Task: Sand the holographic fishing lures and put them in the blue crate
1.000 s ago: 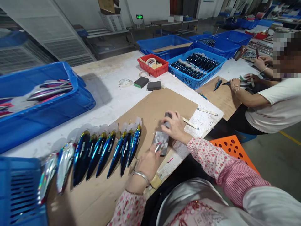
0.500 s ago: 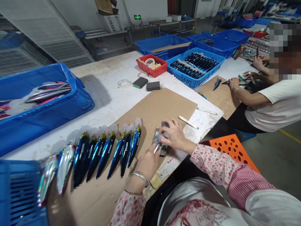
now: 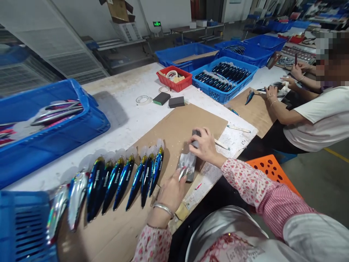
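Note:
My left hand (image 3: 171, 189) pinches a small shiny lure (image 3: 182, 174) by its body, over the near end of a grey block (image 3: 190, 165) on the brown cardboard (image 3: 174, 127). My right hand (image 3: 205, 145) grips a dark grey sanding block (image 3: 195, 137) just above the far end of that grey block. The lure's clear lip seems to lie over the grey block. Left of my hands, several blue-black lures (image 3: 127, 182) with clear lips lie in a row, with silvery lures (image 3: 77, 202) at the row's left end.
Blue bins (image 3: 95, 123) stand at the left. Dark sponge blocks (image 3: 161, 98), a tape roll (image 3: 142, 99) and a red tray (image 3: 177, 80) lie farther back. A blue basket (image 3: 226, 95) holds several lures. At the right, a person (image 3: 313, 112) works beside an orange stool (image 3: 269, 171).
My right hand has moved up and away from my left with the dark block, uncovering more of the grey block. My left hand stays nearly in place, holding the lure.

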`<control>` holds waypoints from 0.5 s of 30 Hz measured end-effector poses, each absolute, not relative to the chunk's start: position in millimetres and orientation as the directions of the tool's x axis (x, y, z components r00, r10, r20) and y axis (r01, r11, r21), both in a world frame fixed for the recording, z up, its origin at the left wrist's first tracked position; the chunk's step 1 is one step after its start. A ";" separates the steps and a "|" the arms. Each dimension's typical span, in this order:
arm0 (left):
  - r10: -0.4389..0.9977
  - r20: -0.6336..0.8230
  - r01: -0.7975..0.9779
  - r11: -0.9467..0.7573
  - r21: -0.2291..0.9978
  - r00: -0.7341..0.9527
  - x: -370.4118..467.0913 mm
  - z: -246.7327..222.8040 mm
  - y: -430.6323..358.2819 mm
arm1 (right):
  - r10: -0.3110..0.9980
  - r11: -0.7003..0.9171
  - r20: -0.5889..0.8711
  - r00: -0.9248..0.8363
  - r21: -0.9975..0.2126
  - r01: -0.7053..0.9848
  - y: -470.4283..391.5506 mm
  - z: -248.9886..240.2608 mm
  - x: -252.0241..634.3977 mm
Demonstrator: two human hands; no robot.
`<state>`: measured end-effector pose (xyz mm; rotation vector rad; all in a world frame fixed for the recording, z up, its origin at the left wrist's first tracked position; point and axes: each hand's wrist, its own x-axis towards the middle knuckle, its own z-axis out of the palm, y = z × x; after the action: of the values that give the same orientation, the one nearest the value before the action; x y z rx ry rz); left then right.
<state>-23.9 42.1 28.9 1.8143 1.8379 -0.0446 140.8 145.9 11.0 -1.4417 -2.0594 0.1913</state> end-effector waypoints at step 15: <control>0.928 -0.356 0.602 0.221 0.767 0.113 -46.4 12.4 28.7 | 0.908 0.299 0.418 0.017 -0.677 0.672 170.1 -0.5 169.5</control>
<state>-46.4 28.7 12.4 1.4776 1.5860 0.4503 169.5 170.1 -0.5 -1.4408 -1.7202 0.3499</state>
